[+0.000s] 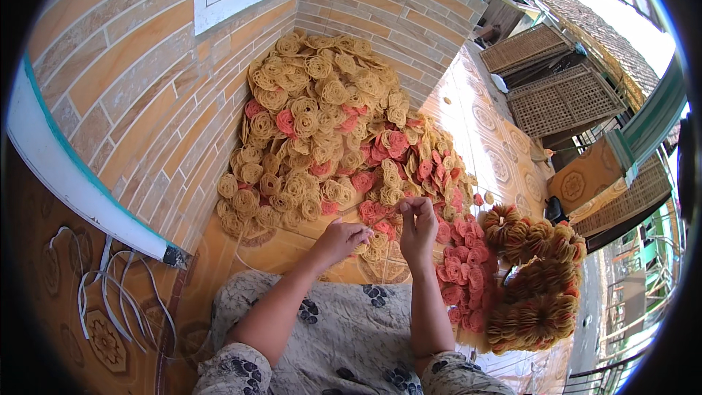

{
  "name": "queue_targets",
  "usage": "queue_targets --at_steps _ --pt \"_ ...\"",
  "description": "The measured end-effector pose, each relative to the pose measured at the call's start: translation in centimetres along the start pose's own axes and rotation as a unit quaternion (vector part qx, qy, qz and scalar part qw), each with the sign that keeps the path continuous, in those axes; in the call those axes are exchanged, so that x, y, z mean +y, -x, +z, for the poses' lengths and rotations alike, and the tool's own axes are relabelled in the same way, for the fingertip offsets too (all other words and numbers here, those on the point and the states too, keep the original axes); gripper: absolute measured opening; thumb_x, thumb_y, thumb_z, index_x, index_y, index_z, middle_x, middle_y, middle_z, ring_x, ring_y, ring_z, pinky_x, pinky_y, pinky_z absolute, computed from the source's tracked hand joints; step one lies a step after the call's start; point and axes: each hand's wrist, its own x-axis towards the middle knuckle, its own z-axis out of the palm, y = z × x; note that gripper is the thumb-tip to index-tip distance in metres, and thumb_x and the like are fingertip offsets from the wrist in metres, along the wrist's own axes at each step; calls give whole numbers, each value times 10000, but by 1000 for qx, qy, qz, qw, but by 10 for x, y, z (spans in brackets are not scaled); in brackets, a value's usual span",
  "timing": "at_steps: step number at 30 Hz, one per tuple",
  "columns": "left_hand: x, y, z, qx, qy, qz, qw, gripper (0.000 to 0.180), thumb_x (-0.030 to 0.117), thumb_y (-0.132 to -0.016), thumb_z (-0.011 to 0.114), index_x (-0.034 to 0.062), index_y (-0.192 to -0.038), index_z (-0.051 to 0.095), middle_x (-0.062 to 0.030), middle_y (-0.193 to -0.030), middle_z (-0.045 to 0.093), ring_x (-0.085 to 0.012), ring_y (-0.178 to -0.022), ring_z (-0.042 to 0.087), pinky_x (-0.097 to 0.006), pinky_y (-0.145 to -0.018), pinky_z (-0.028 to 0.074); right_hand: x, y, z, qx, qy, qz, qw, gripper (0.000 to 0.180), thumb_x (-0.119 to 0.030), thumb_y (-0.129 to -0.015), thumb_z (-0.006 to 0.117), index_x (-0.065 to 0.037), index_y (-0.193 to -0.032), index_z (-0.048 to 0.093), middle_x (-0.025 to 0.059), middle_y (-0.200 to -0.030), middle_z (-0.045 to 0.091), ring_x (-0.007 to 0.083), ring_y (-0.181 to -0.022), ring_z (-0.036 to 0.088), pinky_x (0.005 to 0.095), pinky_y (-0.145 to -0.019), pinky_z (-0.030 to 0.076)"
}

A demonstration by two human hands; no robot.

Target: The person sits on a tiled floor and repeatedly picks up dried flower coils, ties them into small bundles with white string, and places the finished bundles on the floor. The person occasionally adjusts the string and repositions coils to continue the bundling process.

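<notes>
My left hand is held out over my lap, its thumb and fingers pinched together. Close by on its right, my right hand is raised with the fingertips closed in a pinch. What either one grips is too small to make out. Beyond them rises a big heap of pale yellow, lacy swirled rounds, like dried crackers, mixed with coral-red rounds. A row of coral rounds lies beside my right forearm. Further right are thick bundles of packed yellow-brown rounds, curved like garlands.
A tiled wall stands at the left and behind the heap. White straps lie loose on the patterned floor at lower left. Woven bamboo racks lean outside at the right, past a tiled ledge. Patterned cloth covers my lap.
</notes>
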Motion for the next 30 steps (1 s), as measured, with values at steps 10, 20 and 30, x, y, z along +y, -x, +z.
queue_targets --at_steps 10,20,30 --pt "-64 1 -15 -44 237 -218 946 280 169 -981 442 -42 -944 623 -29 -646 603 -78 -595 574 -238 -598 470 159 32 5 -204 365 63 906 306 -174 -826 655 -56 -1108 637 174 -1044 647 362 -891 632 377 -768 504" --pt "-67 0 4 -57 212 -231 948 219 162 -942 553 -9 -1026 662 -38 -872 669 -75 -615 576 -210 -610 472 154 5 12 -51 -207 325 921 203 -125 -897 632 40 -1014 608 43 -902 643 107 -794 595 249 -708 484" --pt "-65 0 5 -81 119 -242 960 214 158 -925 567 -14 -936 693 -31 -701 659 -92 -650 620 -236 -627 481 129 4 25 -118 -236 266 927 235 -196 -920 612 18 -1017 611 22 -856 636 82 -790 563 217 -725 447"
